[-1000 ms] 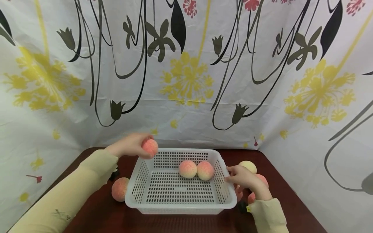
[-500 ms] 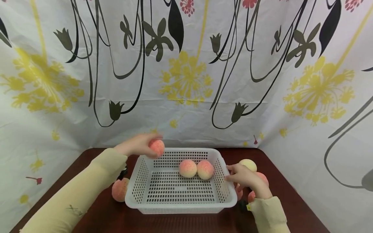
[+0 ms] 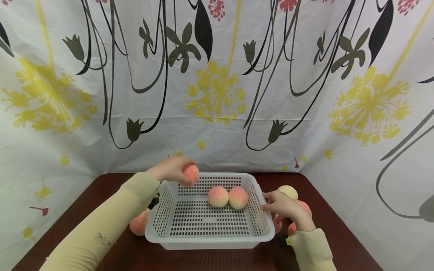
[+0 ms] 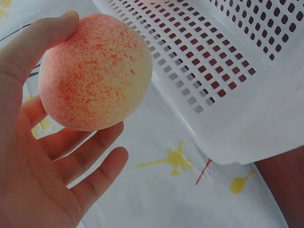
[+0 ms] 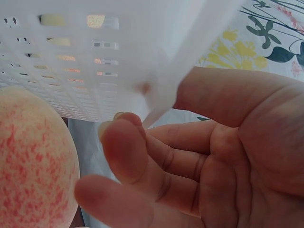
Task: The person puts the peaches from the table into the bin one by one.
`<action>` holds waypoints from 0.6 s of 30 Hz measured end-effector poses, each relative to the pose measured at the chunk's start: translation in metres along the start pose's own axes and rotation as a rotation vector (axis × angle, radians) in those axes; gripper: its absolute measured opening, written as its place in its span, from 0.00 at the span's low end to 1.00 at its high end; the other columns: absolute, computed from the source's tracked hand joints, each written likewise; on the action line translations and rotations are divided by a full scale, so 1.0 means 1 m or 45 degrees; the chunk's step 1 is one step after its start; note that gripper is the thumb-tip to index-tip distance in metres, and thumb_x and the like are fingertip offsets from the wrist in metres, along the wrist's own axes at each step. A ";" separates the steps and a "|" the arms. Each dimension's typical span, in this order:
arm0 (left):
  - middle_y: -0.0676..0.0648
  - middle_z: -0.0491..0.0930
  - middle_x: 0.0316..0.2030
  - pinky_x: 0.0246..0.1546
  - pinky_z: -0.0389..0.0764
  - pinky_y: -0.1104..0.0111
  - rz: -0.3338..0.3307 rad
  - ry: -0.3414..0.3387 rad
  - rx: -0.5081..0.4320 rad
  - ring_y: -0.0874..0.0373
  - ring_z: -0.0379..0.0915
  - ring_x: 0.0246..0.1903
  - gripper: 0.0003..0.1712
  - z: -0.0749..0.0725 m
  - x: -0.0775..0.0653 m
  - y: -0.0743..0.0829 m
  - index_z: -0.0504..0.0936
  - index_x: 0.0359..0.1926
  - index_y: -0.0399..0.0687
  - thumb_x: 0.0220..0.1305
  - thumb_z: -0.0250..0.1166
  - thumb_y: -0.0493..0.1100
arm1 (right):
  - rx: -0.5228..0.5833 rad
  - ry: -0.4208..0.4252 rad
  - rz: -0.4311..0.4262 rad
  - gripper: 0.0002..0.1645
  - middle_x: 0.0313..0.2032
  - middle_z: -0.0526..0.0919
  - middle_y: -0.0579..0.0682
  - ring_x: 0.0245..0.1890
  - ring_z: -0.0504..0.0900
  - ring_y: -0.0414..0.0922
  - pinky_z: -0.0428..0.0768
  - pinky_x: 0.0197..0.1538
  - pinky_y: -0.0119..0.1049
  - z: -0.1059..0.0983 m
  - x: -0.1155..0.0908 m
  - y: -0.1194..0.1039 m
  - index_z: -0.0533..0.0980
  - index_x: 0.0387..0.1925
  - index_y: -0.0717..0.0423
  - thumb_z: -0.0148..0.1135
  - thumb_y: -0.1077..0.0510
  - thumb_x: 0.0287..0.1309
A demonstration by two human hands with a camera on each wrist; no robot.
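Note:
A peach (image 3: 191, 174), pink-red fading to pale yellow, is in my left hand (image 3: 173, 170) above the back left rim of the white plastic basket (image 3: 210, 239). In the left wrist view, thumb and fingers grip that peach (image 4: 97, 71) near the basket's slotted wall (image 4: 199, 66). Two more peaches, one left (image 3: 218, 196) and one right (image 3: 239, 198), lie side by side inside, toward the back right. My right hand (image 3: 285, 206) pinches the basket's right rim, thumb on one side and fingers on the other in the right wrist view.
Left of the basket a peach (image 3: 138, 224) lies on the dark red table (image 3: 112, 180), partly behind my left sleeve. Several peaches, including a pale one (image 3: 288, 192), sit right of the basket around my right hand. A flower-printed curtain (image 3: 217, 143) closes off the back and sides.
My left hand has carried its peach rightward, from the basket's back left corner to over the back rim. The right hand and the basket have stayed in place.

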State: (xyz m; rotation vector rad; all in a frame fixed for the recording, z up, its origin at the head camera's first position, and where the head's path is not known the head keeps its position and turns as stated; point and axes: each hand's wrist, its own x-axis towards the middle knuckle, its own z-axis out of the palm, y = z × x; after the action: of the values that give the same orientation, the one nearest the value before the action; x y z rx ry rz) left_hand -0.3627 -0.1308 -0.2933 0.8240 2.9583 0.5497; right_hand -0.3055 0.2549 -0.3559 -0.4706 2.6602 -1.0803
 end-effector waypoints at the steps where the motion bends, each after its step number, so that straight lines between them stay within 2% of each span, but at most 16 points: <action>1: 0.49 0.77 0.53 0.41 0.76 0.58 -0.004 0.002 0.005 0.54 0.75 0.45 0.41 0.001 0.001 0.000 0.71 0.66 0.52 0.50 0.73 0.52 | 0.001 0.000 -0.001 0.32 0.25 0.77 0.52 0.21 0.79 0.48 0.80 0.22 0.42 0.000 0.000 0.000 0.69 0.63 0.68 0.63 0.60 0.59; 5: 0.49 0.76 0.53 0.41 0.76 0.57 -0.014 0.002 0.006 0.53 0.74 0.46 0.40 0.006 0.004 0.002 0.72 0.65 0.52 0.50 0.74 0.52 | 0.007 0.004 0.012 0.32 0.25 0.77 0.52 0.21 0.79 0.48 0.80 0.22 0.42 0.000 0.000 0.000 0.69 0.64 0.68 0.64 0.60 0.59; 11: 0.52 0.78 0.45 0.35 0.75 0.62 -0.016 -0.005 -0.023 0.58 0.73 0.36 0.35 0.015 0.011 0.002 0.75 0.61 0.53 0.49 0.74 0.46 | -0.002 0.005 0.015 0.31 0.25 0.78 0.51 0.20 0.79 0.47 0.80 0.21 0.42 0.000 0.002 0.000 0.69 0.63 0.68 0.63 0.61 0.59; 18: 0.48 0.77 0.51 0.39 0.77 0.60 -0.049 -0.017 -0.004 0.54 0.75 0.43 0.39 0.026 0.018 0.003 0.72 0.64 0.52 0.48 0.75 0.45 | -0.005 0.002 -0.002 0.30 0.24 0.78 0.52 0.21 0.79 0.47 0.80 0.21 0.42 -0.001 0.002 -0.001 0.70 0.62 0.68 0.63 0.61 0.59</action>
State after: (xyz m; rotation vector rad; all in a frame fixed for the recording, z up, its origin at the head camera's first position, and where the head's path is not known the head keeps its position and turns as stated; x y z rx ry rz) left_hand -0.3739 -0.1109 -0.3158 0.7658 2.9534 0.5442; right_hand -0.3070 0.2544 -0.3553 -0.4733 2.6640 -1.0765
